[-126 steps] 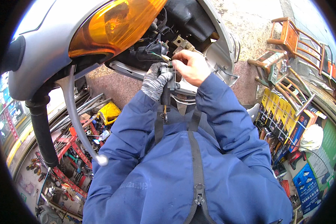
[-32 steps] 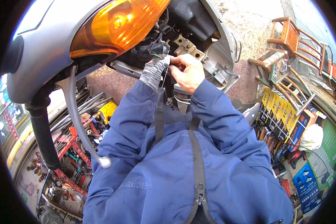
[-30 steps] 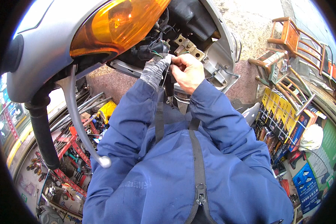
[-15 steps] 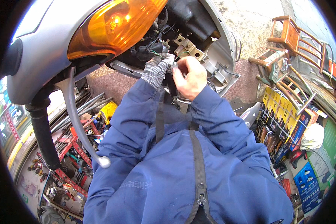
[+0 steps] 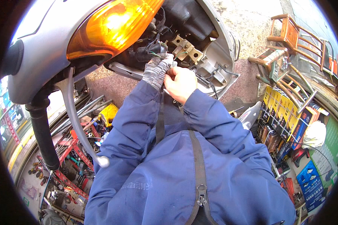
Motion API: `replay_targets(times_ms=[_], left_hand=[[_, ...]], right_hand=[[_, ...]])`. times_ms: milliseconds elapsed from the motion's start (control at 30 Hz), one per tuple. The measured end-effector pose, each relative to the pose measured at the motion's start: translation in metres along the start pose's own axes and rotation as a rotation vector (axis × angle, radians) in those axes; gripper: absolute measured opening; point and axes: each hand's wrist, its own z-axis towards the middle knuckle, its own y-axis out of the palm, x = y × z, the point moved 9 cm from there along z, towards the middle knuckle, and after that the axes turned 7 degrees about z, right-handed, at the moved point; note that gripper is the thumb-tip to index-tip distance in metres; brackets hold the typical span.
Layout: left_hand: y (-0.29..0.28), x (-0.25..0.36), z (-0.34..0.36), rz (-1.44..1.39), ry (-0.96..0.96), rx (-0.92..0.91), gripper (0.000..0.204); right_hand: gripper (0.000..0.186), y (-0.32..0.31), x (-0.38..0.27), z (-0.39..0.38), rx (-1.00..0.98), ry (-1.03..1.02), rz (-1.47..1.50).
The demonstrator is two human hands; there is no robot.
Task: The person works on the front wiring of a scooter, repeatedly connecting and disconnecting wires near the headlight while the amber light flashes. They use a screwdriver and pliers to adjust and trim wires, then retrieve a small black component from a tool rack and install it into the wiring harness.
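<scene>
Left gloved hand (image 5: 157, 71), right bare hand (image 5: 182, 84) meet below-left of bracket (image 5: 188, 52), fingers curled; cannot tell what they clamp. Green wire (image 5: 153, 53) beside left hand, left of bracket. Panel (image 5: 214, 55) right of bracket, floor (image 5: 246, 80) beyond.

Bright daylight, ground (image 5: 248, 18) up top nearly blown out. Big glare on the amber lamp (image 5: 114, 28), right fingers (image 5: 177, 72) kinda washed out, housing (image 5: 189, 20) pretty dark. Fisheye bends straight lines toward the edges, softer there too.
</scene>
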Motion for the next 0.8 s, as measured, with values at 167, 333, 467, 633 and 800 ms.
replay_targets(times_ms=[167,333,467,633,800], left_hand=[[0.000,0.009,0.005,0.195,0.022,0.028,0.015],[-0.005,0.005,-0.001,0.049,0.074,0.037,0.015],[-0.008,0.000,0.006,0.023,0.104,-0.028,0.017],[-0.021,0.008,0.015,0.276,0.208,0.046,0.018],[-0.018,-0.005,0.018,-0.047,0.035,-0.002,0.013]], right_hand=[[0.024,0.006,0.009,0.005,-0.040,-0.008,0.197],[0.013,0.003,-0.001,0.005,-0.108,-0.111,0.244],[0.012,0.008,0.001,0.013,-0.216,-0.023,0.383],[0.011,0.012,-0.002,0.021,-0.321,-0.016,0.432],[0.011,0.008,-0.008,0.017,-0.331,-0.091,0.355]])
